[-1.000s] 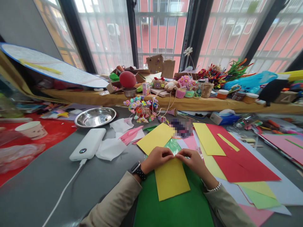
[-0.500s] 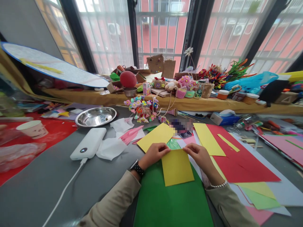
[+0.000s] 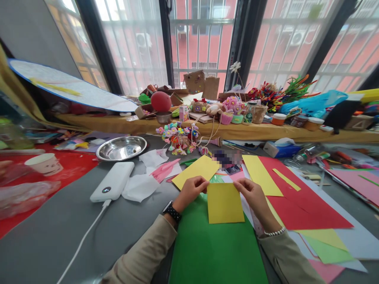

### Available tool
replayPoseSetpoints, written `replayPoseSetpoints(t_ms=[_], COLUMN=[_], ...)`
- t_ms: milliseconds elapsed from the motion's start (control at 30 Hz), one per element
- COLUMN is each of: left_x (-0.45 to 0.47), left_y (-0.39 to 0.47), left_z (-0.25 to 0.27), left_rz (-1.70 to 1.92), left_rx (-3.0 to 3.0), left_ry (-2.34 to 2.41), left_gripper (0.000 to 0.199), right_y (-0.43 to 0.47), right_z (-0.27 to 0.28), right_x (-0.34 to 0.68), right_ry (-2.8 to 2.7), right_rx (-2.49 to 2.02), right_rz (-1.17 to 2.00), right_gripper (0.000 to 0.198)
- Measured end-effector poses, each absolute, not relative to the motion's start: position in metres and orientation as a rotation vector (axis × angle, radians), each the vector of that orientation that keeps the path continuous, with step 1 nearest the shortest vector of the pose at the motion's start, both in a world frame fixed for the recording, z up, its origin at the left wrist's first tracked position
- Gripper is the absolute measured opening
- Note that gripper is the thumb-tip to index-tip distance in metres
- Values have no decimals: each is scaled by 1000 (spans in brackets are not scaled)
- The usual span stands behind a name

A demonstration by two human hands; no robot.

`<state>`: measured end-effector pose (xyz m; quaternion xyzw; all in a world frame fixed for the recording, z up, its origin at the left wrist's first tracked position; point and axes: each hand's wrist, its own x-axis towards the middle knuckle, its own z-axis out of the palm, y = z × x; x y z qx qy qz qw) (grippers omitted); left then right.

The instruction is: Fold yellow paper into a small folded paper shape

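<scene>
A nearly square piece of yellow paper (image 3: 226,203) is stretched between my two hands by its top corners, over a large green sheet (image 3: 219,252). My left hand (image 3: 193,192) pinches the upper left corner, thumb against fingers. At the upper right corner, my right hand (image 3: 250,194) grips the paper the same way. Behind my left hand lies a larger yellow sheet (image 3: 197,172). To the right of my right hand, a yellow strip (image 3: 260,175) rests on red paper (image 3: 314,209).
A white power bank (image 3: 114,181) with a cable lies left, near a steel plate (image 3: 121,148) and white tissues (image 3: 140,186). A paper cup (image 3: 44,164) stands on the red cover. Pipe-cleaner flowers (image 3: 177,136) and a blue tissue box (image 3: 281,148) stand farther back.
The yellow square has risen slightly and straightened from its tilt, its bottom edge now higher. Both hands keep their pinch on its corners. The view has shifted slightly.
</scene>
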<state>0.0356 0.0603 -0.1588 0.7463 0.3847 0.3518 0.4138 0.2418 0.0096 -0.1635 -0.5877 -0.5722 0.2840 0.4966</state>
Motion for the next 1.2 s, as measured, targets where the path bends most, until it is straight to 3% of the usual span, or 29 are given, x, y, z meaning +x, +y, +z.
replayPoseSetpoints(t_ms=[367, 733, 1200], left_x=[40, 43, 45], left_y=[54, 48, 46], left_z=[-160, -161, -162], left_rz=[801, 754, 795], left_rx=[1913, 2140, 2247], left_ry=[876, 933, 906], left_gripper=[26, 28, 22], right_y=[9, 7, 6], right_z=[-161, -157, -159], right_x=[240, 238, 230], right_ry=[-1568, -1754, -1854], right_rx=[-1453, -1463, -1365], right_rz=[867, 748, 849], right_gripper=[24, 21, 18])
